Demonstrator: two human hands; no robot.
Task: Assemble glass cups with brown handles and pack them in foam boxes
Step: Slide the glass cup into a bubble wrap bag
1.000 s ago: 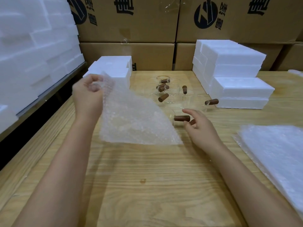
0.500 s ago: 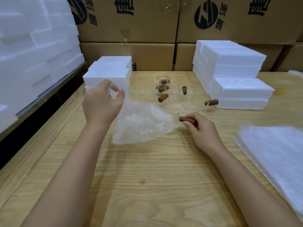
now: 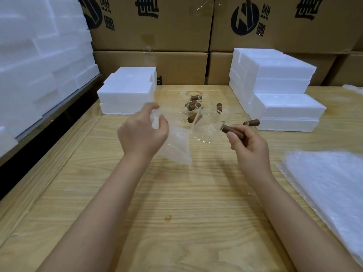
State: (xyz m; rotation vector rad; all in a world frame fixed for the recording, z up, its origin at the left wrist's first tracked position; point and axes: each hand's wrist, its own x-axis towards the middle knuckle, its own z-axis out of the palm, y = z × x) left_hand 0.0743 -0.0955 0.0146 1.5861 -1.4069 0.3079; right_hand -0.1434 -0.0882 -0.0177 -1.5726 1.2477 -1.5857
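In the head view, the left hand is raised a little above the light wooden table. Its thumb and fingers are curled and pinch the top edge of a thin, clear sheet of bubble wrap, which hangs down from the hand towards the table. The right hand has its fingers closed around the dark brown, round wooden handle of a clear glass cup. The cup body points to the left, just beside the hanging sheet; I cannot tell if they touch.

Behind the hands, several other glass cups with brown handles stand or lie together in the middle of the table, and one more is just beside the right stack of white foam boxes. A lower pile of white foam boxes is on the left. A pile of flat bubble wrap sheets lies at the right edge. Brown cardboard cartons close the back.

I judge that the handles are already fitted on the cups that I can see. The present step seems to be the wrapping of one cup. All foam boxes in view look closed, so whether any holds a cup cannot be seen. The cups on the table are not yet wrapped and packed.
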